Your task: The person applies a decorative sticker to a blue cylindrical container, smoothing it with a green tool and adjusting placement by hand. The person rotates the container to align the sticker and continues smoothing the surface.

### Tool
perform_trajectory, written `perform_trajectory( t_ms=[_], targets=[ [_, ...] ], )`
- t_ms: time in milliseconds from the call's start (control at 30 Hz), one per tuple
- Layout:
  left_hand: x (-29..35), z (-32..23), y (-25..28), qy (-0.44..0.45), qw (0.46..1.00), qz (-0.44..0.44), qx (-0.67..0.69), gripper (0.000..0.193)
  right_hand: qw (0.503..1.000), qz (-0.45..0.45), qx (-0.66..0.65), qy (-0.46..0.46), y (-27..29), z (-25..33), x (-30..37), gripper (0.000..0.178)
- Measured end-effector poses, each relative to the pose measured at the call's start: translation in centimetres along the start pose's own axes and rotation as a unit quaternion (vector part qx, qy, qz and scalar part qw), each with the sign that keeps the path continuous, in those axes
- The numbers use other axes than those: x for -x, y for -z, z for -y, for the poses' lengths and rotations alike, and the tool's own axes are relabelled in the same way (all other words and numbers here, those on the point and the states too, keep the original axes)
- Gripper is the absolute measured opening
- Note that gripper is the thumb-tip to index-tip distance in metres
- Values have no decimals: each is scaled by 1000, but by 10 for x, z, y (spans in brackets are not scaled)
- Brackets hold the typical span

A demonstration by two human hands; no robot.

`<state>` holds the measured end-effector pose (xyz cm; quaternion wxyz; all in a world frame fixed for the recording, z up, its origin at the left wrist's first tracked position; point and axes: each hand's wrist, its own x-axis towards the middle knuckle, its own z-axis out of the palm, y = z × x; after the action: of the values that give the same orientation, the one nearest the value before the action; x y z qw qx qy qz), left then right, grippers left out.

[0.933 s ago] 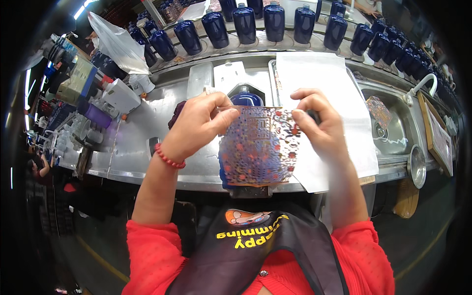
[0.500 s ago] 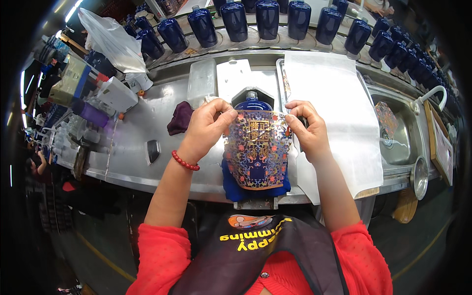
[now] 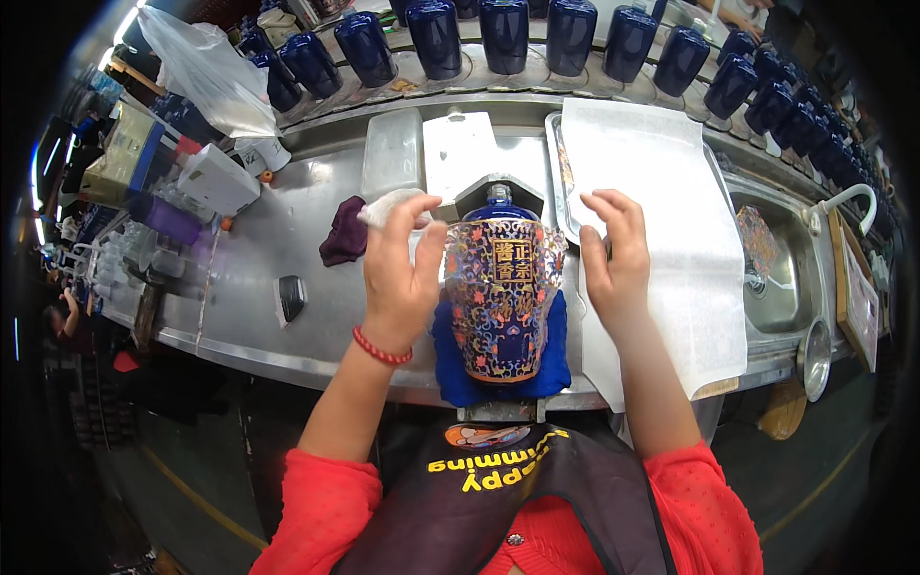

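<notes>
A dark blue glass bottle (image 3: 498, 209) lies on its back on a folded blue cloth (image 3: 448, 369), its neck pointing away from me. Draped over its front is a thin patterned decal sheet (image 3: 503, 307) with flowers and gold lettering, its side edges standing out past the bottle. My left hand (image 3: 402, 268) is beside the decal's upper left edge, thumb and fingers apart. On the other side, my right hand (image 3: 618, 249) hovers off the decal's right edge, fingers spread and holding nothing. A crumpled whitish cloth (image 3: 383, 207) shows behind my left fingers.
White paper (image 3: 661, 220) covers a tray at the right, before a sink (image 3: 781, 278) with a curved tap. A purple cloth (image 3: 342, 232), a black scraper-like piece (image 3: 291, 297) and a clear plastic box (image 3: 393, 153) are left. Blue bottles (image 3: 505, 36) line the conveyor behind.
Both hands have let go of the decal's upper corners and moved apart. The decal now lies closer against the bottle. The view has shifted slightly.
</notes>
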<state>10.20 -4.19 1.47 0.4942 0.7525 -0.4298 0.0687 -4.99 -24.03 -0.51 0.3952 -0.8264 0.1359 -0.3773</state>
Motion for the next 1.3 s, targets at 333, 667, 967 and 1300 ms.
perform_trajectory(
  t_ms=[333, 667, 967, 1300],
  targets=[
    [56, -14, -19, -84, 993, 84, -21, 80, 984, 166, -5, 69, -2, 4, 46, 70],
    [56, -8, -21, -64, 992, 108, 1, 85, 975, 219, 0, 35, 6, 3, 39, 74],
    [113, -12, -7, -5, 985, 140, -96, 123, 970, 240, 25, 17, 17, 17, 34, 76],
    [107, -24, 1, -47, 971, 99, -211, 96, 957, 274, 80, 47, 19, 38, 16, 72]
  ],
)
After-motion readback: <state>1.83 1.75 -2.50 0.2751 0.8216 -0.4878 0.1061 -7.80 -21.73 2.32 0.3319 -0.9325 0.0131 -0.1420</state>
